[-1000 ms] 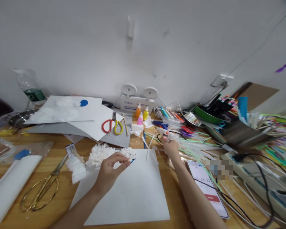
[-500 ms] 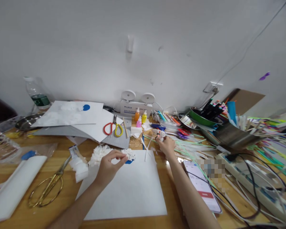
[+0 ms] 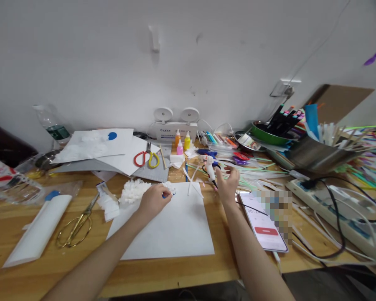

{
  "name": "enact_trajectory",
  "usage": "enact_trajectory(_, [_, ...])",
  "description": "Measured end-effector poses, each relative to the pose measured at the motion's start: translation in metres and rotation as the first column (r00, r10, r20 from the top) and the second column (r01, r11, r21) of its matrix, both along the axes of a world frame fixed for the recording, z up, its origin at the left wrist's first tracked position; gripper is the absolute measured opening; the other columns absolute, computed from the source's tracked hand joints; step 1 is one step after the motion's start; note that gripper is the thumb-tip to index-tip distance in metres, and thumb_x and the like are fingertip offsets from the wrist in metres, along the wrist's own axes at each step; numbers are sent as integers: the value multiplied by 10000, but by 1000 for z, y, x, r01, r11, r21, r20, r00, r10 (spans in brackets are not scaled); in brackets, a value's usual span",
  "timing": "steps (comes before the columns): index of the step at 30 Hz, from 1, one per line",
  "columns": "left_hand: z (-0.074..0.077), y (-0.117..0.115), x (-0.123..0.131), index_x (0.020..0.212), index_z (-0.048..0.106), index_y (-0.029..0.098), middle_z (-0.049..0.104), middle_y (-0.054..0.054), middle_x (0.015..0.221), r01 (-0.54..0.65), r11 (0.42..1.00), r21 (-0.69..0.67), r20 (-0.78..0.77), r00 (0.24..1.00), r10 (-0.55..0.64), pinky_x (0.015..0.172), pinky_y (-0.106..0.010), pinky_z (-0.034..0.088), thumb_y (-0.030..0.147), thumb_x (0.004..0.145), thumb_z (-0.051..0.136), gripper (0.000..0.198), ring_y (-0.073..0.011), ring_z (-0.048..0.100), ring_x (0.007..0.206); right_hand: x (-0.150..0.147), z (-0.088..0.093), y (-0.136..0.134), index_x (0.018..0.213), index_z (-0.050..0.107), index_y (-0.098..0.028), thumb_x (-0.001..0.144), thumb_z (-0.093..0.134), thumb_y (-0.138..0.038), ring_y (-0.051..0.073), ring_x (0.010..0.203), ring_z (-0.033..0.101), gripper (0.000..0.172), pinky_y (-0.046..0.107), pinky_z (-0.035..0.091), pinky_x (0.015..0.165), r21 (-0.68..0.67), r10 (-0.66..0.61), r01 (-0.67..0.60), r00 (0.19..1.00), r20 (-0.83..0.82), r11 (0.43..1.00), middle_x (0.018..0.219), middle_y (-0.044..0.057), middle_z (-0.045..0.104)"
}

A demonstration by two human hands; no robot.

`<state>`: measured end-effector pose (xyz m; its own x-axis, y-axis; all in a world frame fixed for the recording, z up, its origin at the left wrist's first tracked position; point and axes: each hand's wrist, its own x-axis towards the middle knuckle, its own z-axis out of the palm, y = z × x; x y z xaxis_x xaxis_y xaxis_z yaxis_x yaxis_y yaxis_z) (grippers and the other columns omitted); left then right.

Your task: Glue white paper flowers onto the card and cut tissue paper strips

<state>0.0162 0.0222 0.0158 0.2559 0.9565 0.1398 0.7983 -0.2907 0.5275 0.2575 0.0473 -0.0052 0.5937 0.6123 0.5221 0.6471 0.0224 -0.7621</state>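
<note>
My left hand (image 3: 153, 201) is closed over the upper part of a white paper sheet (image 3: 172, 234), fingertips pinched on a small white ruffled piece with blue (image 3: 169, 187) showing at its edge; the fingers cover much of it. A bigger fluffy white cluster (image 3: 133, 191) lies just left of that hand. My right hand (image 3: 228, 182) is open, thumb and fingers apart, with nothing seen in it. Right beside its thumb is a white hot glue gun (image 3: 209, 166). Thin white strips (image 3: 192, 182) cross the sheet's top right corner.
Gold-handled scissors (image 3: 77, 228) and a folded white sheet (image 3: 39, 234) lie at left. Red-and-yellow scissors (image 3: 147, 156) and small paint bottles (image 3: 179, 147) are behind. A phone (image 3: 263, 223), cables and a power strip (image 3: 329, 213) occupy the right, by a metal pot (image 3: 313, 156) of sticks.
My right hand has let go of the glue gun and drawn slightly away, its fingers opening. My left hand stays pinched at the ruffled piece. The camera view has shifted somewhat.
</note>
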Motion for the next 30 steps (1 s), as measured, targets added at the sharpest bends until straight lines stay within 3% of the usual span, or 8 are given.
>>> enact_trajectory(10, [4,8,12,644,665,207,662,-35,744,-24,997,-76,-246,969,5,594,-249,365,250,679,517,158,-168,569,711,3,9,-5,861,510,-165,720,475,-299,215,809,447,197,344,348,729,86,42,-37,997,-61,996,834,60,493])
enact_trajectory(30, [12,23,25,621,670,212,674,-66,706,-62,986,-153,-465,885,-16,560,-254,374,184,603,528,146,-201,593,691,3,12,-8,951,521,-171,732,476,-300,205,839,465,258,325,354,718,115,118,-103,985,-126,988,945,74,533])
